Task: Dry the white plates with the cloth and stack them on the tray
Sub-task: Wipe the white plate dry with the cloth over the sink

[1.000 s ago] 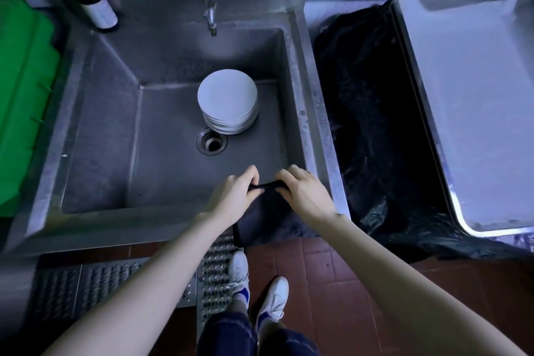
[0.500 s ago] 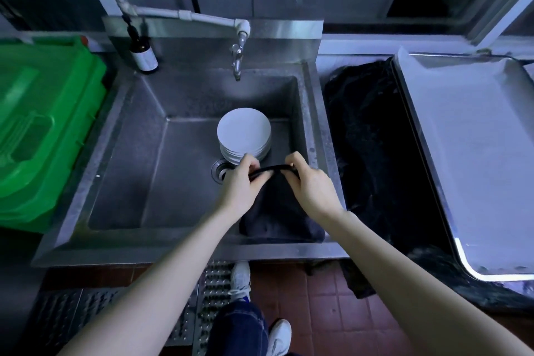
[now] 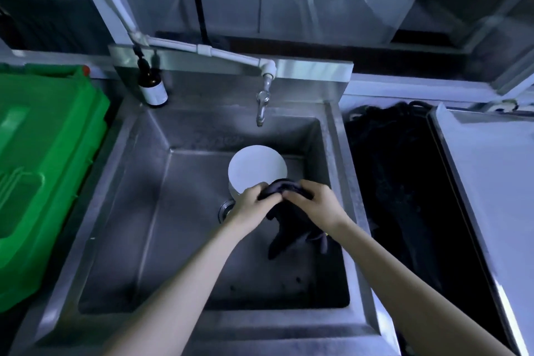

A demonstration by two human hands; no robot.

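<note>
Several white plates (image 3: 257, 167) stand in one stack on the floor of the sink (image 3: 138, 211), toward its back right and just behind the drain. Their count cannot be read from above. None is on the tray (image 3: 491, 196), which lies well to the right of the sink.

The dark cloth (image 3: 291, 228) is bunched over the stack's near edge, its loose end hanging into the sink. The left hand (image 3: 250, 202) and right hand (image 3: 316, 202) sit close together, each with fingers curled round the upper fold. In my judgement they are gathering the cloth into a pad before a plate is lifted. Whether the cloth touches the top plate cannot be told.

The tap (image 3: 261, 107) hangs over the sink's back. A brown bottle (image 3: 153, 89) stands at its back left corner. A black bag (image 3: 390, 182) fills the gap on its right, and a green crate (image 3: 43, 153) sits to its left.
</note>
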